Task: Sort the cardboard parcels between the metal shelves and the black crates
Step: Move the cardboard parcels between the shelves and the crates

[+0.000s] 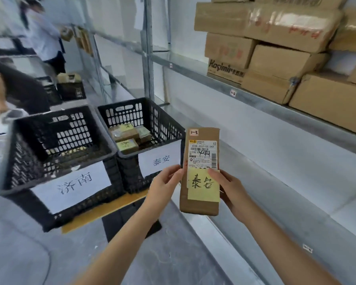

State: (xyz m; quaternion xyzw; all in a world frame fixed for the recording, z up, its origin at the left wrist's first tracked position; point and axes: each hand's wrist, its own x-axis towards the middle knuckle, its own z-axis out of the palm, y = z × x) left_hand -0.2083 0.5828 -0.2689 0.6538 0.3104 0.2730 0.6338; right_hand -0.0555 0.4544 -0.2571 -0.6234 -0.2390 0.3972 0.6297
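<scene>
The floor (19, 254) was grey and smooth, with a soft shine. The wall (183, 27) on the right was plain white. A low table (103, 210) with a yellowish top and a dark base stood on the floor. Far back on the left, a person (43, 36) in a pale shirt stood. The light was bright and even.

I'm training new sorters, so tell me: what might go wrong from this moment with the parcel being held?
1. Wrong bin: the parcel, held by the left hand and right hand, bears a yellow note matching the 泰安 crate, but the 济南 crate stands right beside it.
2. The note looks loosely stuck, with the right thumb on its top edge; it may peel off.
</scene>
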